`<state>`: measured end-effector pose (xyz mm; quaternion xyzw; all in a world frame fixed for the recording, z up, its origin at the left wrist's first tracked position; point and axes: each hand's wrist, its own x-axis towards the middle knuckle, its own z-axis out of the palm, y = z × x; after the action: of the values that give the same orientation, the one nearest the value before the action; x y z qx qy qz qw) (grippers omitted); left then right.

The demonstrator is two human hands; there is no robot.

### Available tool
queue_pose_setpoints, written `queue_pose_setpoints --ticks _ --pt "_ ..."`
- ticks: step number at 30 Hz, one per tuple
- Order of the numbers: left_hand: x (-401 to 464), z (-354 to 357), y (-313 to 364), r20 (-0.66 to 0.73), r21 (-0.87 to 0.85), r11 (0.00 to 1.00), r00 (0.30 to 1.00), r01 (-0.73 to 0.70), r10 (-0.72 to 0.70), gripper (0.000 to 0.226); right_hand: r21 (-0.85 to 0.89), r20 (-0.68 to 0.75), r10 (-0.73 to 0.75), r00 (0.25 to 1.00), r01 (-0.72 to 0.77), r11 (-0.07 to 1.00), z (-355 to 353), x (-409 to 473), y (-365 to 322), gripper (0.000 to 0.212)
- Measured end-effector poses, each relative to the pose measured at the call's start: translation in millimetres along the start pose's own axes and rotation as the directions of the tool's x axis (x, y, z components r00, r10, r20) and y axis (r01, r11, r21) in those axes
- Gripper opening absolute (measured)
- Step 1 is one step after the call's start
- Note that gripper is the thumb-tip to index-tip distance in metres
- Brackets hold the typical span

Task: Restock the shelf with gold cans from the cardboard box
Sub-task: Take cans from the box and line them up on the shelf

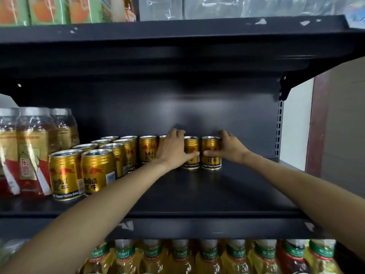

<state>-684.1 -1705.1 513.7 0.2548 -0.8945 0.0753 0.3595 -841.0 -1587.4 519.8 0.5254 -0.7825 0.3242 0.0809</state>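
Both my arms reach deep into the dark middle shelf [197, 192]. My left hand [173, 149] wraps round a gold can [191, 153] at the back, thumb across its front. Beside it, my right hand [229, 148] grips the rightmost gold can [211, 153], fingers over its far side and thumb on its label. Both cans stand upright on the shelf. To the left stand several more gold cans [98, 167] in rows running from front to back. The cardboard box is not in view.
Tall tea bottles [31, 151] stand at the shelf's left end. The shelf above [177, 34] overhangs and carries juice packs and plastic-wrapped goods. Bottles with green caps [181, 256] fill the shelf below. A wall lies past the shelf's right end.
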Motion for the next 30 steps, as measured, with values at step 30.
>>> queue_pose_setpoints --ticks 30 --pt "11 12 -7 0.123 0.310 0.923 0.972 -0.227 0.198 0.081 -0.430 0.055 -0.185 0.981 0.191 0.882 18 9 -1 0.092"
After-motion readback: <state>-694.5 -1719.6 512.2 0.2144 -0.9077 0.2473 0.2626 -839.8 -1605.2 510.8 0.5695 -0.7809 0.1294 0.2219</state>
